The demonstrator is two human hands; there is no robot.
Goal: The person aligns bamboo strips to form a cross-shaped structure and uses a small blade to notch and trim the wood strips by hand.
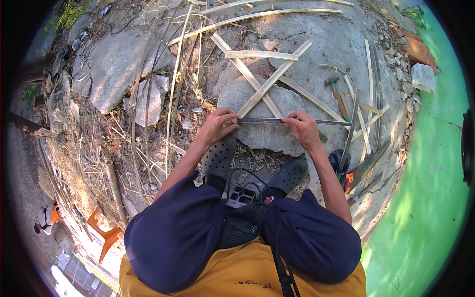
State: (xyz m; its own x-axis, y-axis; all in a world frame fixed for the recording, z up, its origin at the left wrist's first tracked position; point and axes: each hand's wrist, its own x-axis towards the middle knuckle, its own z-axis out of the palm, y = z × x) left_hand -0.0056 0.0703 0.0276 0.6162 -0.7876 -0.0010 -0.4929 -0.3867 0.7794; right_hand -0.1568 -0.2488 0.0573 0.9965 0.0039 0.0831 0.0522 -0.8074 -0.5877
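A long dark slat (262, 120), which looks like split bamboo, lies crosswise over the near ends of an X-shaped frame of pale slats (260, 93). My left hand (220, 123) pinches it at its left end, by one foot of the X. Thumb and fingers of my right hand (302, 127) close on the same slat at the other foot, and it runs on past them to the right. A short pale slat (262, 54) bridges the X's far arms. Beneath the frame is a flat stone slab (272, 136).
A hammer (339, 96) rests right of the frame among loose slats (363, 114). A saw with an orange handle (349, 181) is near my right forearm. Broken slabs (116, 69) and shavings spread left. An orange plastic chair (104, 232) and a person (45, 218) are farther left.
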